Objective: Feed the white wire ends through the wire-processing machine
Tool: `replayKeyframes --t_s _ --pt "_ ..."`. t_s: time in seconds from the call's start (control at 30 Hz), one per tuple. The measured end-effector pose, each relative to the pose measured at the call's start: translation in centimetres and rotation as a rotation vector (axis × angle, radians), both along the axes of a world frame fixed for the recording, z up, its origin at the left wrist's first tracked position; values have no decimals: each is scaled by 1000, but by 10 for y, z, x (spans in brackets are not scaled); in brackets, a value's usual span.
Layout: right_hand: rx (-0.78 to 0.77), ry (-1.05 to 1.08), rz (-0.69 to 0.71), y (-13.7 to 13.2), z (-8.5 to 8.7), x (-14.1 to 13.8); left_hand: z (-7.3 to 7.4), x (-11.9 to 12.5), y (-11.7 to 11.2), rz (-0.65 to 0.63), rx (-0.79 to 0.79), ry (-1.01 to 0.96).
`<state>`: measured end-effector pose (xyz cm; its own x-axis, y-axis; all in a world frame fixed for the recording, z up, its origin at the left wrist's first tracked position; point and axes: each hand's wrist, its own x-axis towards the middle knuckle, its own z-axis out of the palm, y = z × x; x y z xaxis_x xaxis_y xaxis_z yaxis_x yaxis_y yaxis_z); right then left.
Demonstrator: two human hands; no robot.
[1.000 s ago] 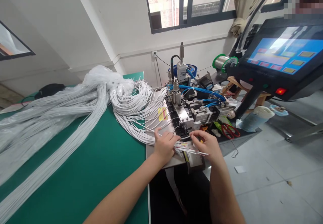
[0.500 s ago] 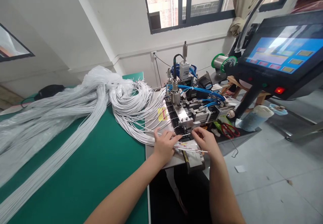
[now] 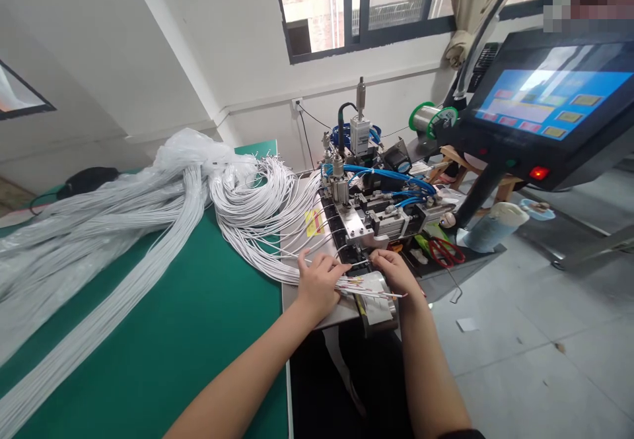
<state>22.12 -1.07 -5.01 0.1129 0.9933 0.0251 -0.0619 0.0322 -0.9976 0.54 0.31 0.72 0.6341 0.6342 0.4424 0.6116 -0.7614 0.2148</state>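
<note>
My left hand [image 3: 317, 282] rests on the grey machine plate [image 3: 297, 280] with fingers curled over a small bunch of thin white wires [image 3: 369, 289] whose stripped ends point right. My right hand [image 3: 396, 274] is closed in a pinch on one of those wires, right at the black fixture row at the front of the small soldering machine [image 3: 369, 211]. A big fan of white wires [image 3: 252, 208] runs from the plate back to a plastic-wrapped bundle [image 3: 94, 228] on the green mat.
A touchscreen panel [image 3: 549, 105] hangs at upper right on an arm. A solder spool [image 3: 426, 117] sits behind the machine. Red-handled scissors [image 3: 446, 251] lie on the black tray to the right. A green mat [image 3: 198, 333] covers the table at left. Grey floor lies to the right.
My right hand has moved a little left and forward, up to the fixture, with the wire. The left hand has stayed on the wire bunch. The view has shifted slightly.
</note>
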Motion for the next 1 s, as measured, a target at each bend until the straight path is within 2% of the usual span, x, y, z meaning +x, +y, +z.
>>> replayKeyframes --t_s 0.17,0.37,0.53,0.63,0.8,1.0 --pt "-29 23 -32 -8 2 -2 2 0 -2 11 -3 4" --pt "-1 -70 -174 -21 2 4 4 1 -3 62 11 -9" --pt "89 -112 -239 -36 17 5 6 2 -4 101 42 -27" --pt "132 -156 -161 -48 34 3 9 2 -5 93 39 -33" --pt "285 -415 69 -61 58 -1 10 0 -5 43 26 -42" --pt "438 -483 180 -63 63 -4 8 -1 -4 -1 10 -84"
